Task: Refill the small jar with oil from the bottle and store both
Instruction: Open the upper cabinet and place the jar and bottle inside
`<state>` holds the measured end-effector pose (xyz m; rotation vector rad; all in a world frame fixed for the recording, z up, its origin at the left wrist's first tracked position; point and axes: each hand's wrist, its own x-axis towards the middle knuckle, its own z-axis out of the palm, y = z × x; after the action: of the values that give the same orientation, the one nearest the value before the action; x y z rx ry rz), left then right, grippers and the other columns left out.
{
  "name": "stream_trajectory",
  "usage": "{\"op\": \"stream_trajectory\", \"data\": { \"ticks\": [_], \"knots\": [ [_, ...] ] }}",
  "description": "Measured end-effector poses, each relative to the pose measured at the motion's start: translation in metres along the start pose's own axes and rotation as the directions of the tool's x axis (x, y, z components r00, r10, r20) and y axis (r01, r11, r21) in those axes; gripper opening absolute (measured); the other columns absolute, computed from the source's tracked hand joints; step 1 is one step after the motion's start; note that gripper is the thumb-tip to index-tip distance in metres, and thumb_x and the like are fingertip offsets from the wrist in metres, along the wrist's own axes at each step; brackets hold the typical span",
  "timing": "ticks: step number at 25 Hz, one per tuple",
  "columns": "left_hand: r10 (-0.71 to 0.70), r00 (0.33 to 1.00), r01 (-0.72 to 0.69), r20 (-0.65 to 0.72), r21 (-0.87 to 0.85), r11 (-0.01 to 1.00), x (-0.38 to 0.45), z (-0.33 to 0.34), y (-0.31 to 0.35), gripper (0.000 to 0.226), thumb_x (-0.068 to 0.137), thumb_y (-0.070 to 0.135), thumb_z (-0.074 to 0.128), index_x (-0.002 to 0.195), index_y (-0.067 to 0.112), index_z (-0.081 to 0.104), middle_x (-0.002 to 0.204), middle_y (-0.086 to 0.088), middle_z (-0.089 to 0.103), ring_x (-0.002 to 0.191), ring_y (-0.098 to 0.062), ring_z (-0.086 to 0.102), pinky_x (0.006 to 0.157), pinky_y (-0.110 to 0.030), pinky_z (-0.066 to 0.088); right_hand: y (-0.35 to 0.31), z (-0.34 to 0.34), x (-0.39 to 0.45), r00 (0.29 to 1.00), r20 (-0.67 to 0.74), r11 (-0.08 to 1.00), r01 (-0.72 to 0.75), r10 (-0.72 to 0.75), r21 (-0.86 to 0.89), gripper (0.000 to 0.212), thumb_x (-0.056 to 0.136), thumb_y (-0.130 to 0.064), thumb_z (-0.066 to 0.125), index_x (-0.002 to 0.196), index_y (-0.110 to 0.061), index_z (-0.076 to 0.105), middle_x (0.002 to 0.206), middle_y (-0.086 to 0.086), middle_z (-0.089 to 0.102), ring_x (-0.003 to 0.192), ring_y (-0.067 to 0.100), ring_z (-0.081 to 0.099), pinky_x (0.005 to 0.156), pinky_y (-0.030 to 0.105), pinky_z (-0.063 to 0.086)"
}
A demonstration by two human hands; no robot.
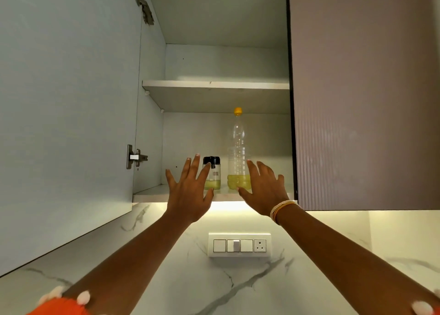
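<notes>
A small glass jar (213, 174) with a black lid stands on the lower shelf (152, 195) of an open wall cabinet, a little yellow oil in its bottom. Right beside it stands a tall clear plastic bottle (238, 152) with a yellow cap and a low layer of oil. My left hand (188, 193) is raised in front of the jar, fingers spread, overlapping its left side. My right hand (264, 190) is spread just right of the bottle's base, thumb near it. Neither hand holds anything.
The cabinet's left door (66, 114) hangs open with hinges showing; the right door (364, 95) is shut. An upper shelf (214, 85) sits above the bottle's cap. Below, a marble wall carries a white switch panel (239, 245). A lit strip glows under the cabinet.
</notes>
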<state>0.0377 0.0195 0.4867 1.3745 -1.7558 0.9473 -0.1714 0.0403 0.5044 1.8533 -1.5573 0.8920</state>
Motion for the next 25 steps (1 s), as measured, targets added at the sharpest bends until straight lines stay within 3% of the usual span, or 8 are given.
{"op": "stream_trajectory", "data": {
  "ticks": [3,8,16,25],
  "knots": [
    [-0.009,1.000,0.009,-0.023,-0.021,1.000,-0.006,-0.035,0.004,0.069,0.087,0.055,0.028,0.150,0.027,0.028,0.162,-0.006,0.010,0.149,-0.029,0.012,0.109,-0.070,0.006,-0.007,-0.029,-0.014,1.000,-0.010,1.000,0.023,-0.023,0.002,0.079,0.089,-0.057,0.045,0.149,-0.018,0.012,0.154,0.012,0.025,0.140,0.032,0.028,0.108,0.059,0.029],
    [-0.144,0.989,0.137,-0.039,-0.139,0.981,-0.044,-0.109,0.040,0.072,0.086,0.055,0.026,0.152,0.027,0.021,0.163,-0.004,0.005,0.150,-0.026,0.006,0.111,-0.067,0.003,-0.019,-0.090,-0.064,0.999,-0.022,0.997,0.051,-0.050,0.053,0.078,0.088,-0.054,0.048,0.148,-0.018,0.016,0.152,0.012,0.028,0.138,0.032,0.031,0.106,0.058,0.032],
    [0.069,0.997,-0.068,-0.022,0.072,0.995,-0.121,-0.229,0.056,0.069,0.089,0.054,0.027,0.151,0.023,0.025,0.161,-0.008,0.017,0.148,-0.028,0.016,0.111,-0.068,0.004,-0.051,-0.176,-0.144,0.994,0.001,0.989,0.107,-0.107,0.103,0.074,0.088,-0.051,0.050,0.147,-0.017,0.021,0.149,0.012,0.033,0.134,0.032,0.037,0.104,0.054,0.037],
    [0.110,0.986,-0.079,-0.123,0.227,0.971,-0.135,-0.352,-0.024,0.062,0.090,0.051,0.032,0.142,0.020,0.043,0.154,-0.009,0.035,0.143,-0.030,0.032,0.111,-0.066,0.013,-0.165,-0.224,-0.169,0.979,-0.068,0.910,0.206,-0.195,0.361,0.066,0.089,-0.049,0.051,0.142,-0.015,0.031,0.139,0.012,0.044,0.123,0.029,0.048,0.096,0.047,0.048]
  ]
}}
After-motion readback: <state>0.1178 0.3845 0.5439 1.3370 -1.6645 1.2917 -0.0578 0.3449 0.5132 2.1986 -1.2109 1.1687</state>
